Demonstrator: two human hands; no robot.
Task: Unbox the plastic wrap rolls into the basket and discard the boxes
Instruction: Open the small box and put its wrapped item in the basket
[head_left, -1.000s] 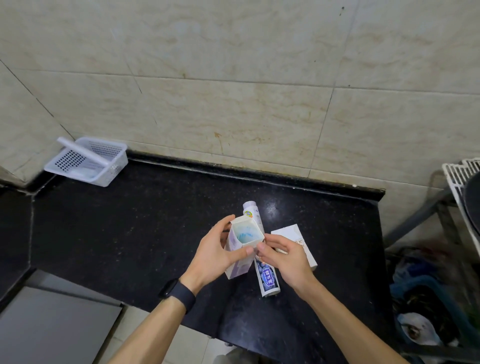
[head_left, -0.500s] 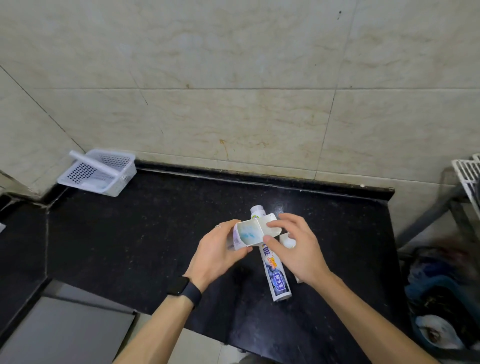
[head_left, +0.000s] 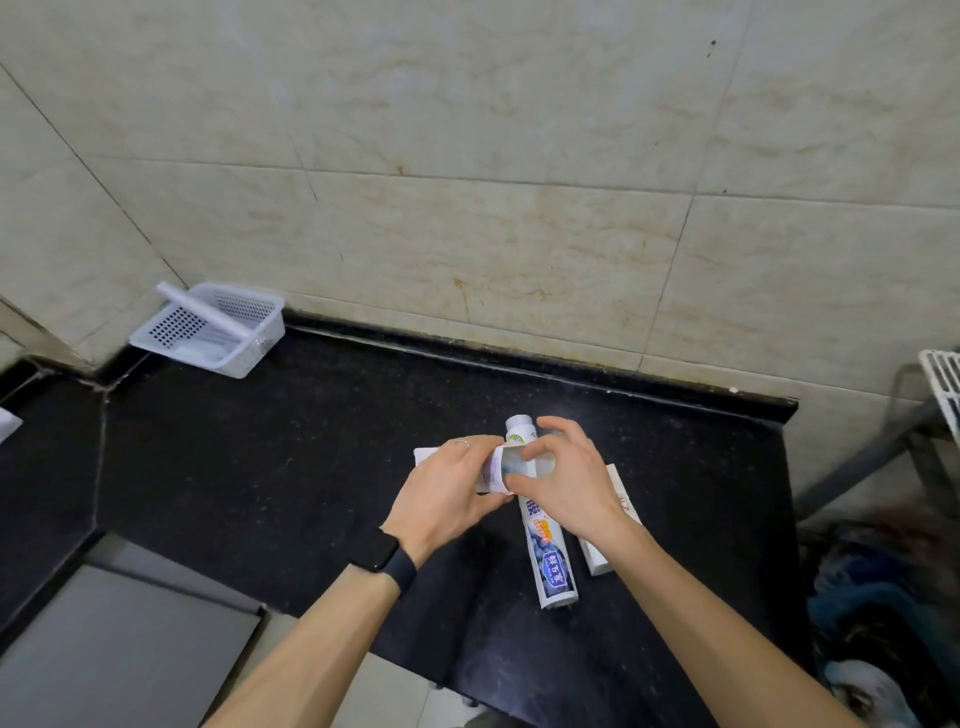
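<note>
From the head: gripped between left hand (head_left: 445, 496) and right hand (head_left: 571, 488), both curled round it, open-ended box (head_left: 511, 466) just above counter (head_left: 291, 467). Beneath, printed roll (head_left: 551, 558) beside second box (head_left: 597, 557). Far left, basket (head_left: 260, 344) with white roll (head_left: 205, 316) inside. Seemingly midway: boxes left to empty and discard.

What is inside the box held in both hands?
The open end of the box shows only a pale bluish inside; no roll can be made out. The left hand and right hand grip it and cover its sides.
</note>
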